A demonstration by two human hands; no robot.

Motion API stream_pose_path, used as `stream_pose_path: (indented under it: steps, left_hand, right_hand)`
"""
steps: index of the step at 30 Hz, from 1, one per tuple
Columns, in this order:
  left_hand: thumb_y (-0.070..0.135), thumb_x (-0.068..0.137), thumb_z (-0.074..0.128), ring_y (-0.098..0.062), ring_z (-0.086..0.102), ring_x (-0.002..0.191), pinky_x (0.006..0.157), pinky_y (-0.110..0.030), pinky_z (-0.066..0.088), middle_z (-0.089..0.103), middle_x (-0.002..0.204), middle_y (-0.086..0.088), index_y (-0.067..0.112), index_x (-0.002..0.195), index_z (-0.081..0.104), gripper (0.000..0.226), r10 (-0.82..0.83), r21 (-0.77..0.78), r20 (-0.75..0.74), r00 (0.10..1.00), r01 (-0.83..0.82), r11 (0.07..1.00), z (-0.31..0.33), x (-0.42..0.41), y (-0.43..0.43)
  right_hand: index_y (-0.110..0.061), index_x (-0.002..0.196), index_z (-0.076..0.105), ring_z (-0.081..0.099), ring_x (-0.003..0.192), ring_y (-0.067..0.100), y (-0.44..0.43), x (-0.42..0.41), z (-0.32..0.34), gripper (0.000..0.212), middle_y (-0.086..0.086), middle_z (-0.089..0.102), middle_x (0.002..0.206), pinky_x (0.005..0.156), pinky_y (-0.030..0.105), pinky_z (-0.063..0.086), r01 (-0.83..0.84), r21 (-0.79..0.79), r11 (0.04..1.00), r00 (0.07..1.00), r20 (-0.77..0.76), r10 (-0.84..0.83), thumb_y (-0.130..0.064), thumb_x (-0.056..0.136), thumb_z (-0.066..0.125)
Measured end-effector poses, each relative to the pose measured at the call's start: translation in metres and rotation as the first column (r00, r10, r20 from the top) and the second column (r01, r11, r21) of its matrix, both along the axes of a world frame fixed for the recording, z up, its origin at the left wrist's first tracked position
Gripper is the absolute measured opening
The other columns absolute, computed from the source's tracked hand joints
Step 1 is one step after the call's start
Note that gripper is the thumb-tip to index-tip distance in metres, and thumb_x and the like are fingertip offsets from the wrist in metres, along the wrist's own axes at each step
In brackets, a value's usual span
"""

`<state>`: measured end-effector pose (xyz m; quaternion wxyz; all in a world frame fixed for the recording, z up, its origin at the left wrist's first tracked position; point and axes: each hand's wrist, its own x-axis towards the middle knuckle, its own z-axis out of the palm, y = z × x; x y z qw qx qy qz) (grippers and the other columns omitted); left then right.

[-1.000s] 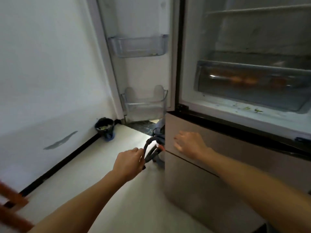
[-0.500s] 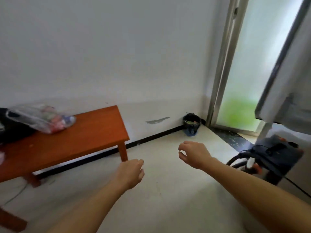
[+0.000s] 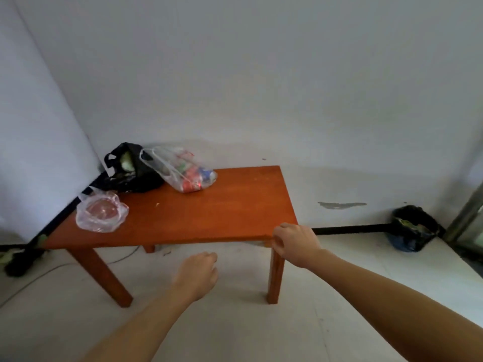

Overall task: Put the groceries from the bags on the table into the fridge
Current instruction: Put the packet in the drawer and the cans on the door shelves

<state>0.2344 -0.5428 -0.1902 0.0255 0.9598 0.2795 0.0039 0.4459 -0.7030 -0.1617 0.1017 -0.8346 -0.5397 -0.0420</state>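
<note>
A low orange wooden table (image 3: 209, 218) stands against the white wall. Three bags lie on its left part: a black bag (image 3: 130, 173) with something green inside at the back corner, a clear bag (image 3: 183, 171) of colourful cans beside it, and a small clear bag (image 3: 100, 212) holding something reddish near the left front. My left hand (image 3: 198, 273) hangs in front of the table with fingers loosely curled, holding nothing. My right hand (image 3: 292, 241) floats by the table's front right corner, fingers loosely curled, empty. The fridge is out of view.
A black bin (image 3: 410, 228) with a dark liner sits on the floor by the wall at the right. A door frame (image 3: 467, 218) shows at the right edge. A thin cable (image 3: 39, 278) runs across the pale floor under the table's left side.
The view has swung left from the open fridge to the table. My right hand left the fridge's lower drawer front. Both hands are now near the table's front edge.
</note>
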Motion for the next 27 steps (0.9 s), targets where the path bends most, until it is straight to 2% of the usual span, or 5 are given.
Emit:
stream_pose_path:
  steps: [2,11,16,20,27]
  left_hand:
    - [0.03,0.092,0.045,-0.023,0.06,0.099,0.083,-0.037,0.048,0.064,0.109,-0.003,0.017,0.108,0.059,0.025,0.051,-0.015,0.007,0.999,-0.05,0.999,-0.002,0.014,0.036]
    - [0.034,0.092,0.044,-0.018,0.061,0.097,0.084,-0.036,0.05,0.062,0.107,0.005,0.023,0.109,0.056,0.023,0.199,-0.079,0.049,0.979,-0.195,0.978,0.008,0.04,0.162]
    - [0.033,0.095,0.046,-0.01,0.059,0.093,0.08,-0.026,0.049,0.061,0.107,0.008,0.024,0.112,0.057,0.022,0.258,-0.111,0.071,0.963,-0.249,0.962,-0.001,0.022,0.242]
    - [0.032,0.096,0.046,-0.009,0.059,0.093,0.082,-0.023,0.048,0.061,0.109,0.008,0.022,0.117,0.055,0.025,0.239,-0.085,0.095,0.966,-0.231,0.969,-0.006,0.02,0.322]
    - [0.034,0.096,0.046,-0.01,0.059,0.096,0.083,-0.024,0.048,0.06,0.112,0.006,0.021,0.119,0.054,0.028,0.166,-0.094,0.094,0.982,-0.157,0.983,0.001,0.023,0.467]
  right_hand:
    - [-0.022,0.103,0.063,0.062,0.089,0.022,0.042,0.017,-0.002,0.024,-0.002,0.06,0.1,0.073,0.033,0.049,-0.034,-0.012,0.999,0.999,-0.023,0.034,-0.038,0.093,0.047]
    - [-0.024,0.116,0.06,0.061,0.098,0.022,0.227,0.055,0.007,0.03,-0.001,0.06,0.112,0.08,0.036,0.05,-0.208,-0.097,0.973,0.978,-0.014,0.208,-0.04,0.095,0.045]
    - [-0.023,0.115,0.06,0.06,0.094,0.016,0.32,0.046,-0.001,0.029,-0.003,0.06,0.109,0.08,0.033,0.052,-0.284,-0.125,0.95,0.959,-0.03,0.283,-0.039,0.095,0.047]
    - [-0.024,0.12,0.058,0.059,0.099,0.015,0.393,0.045,-0.012,0.031,-0.004,0.059,0.115,0.083,0.031,0.051,-0.271,-0.126,0.954,0.962,-0.017,0.271,-0.039,0.096,0.047]
    - [-0.027,0.12,0.055,0.061,0.101,0.015,0.513,0.051,-0.01,0.03,-0.004,0.06,0.12,0.081,0.029,0.051,-0.112,-0.121,0.986,0.994,-0.025,0.11,-0.042,0.095,0.047]
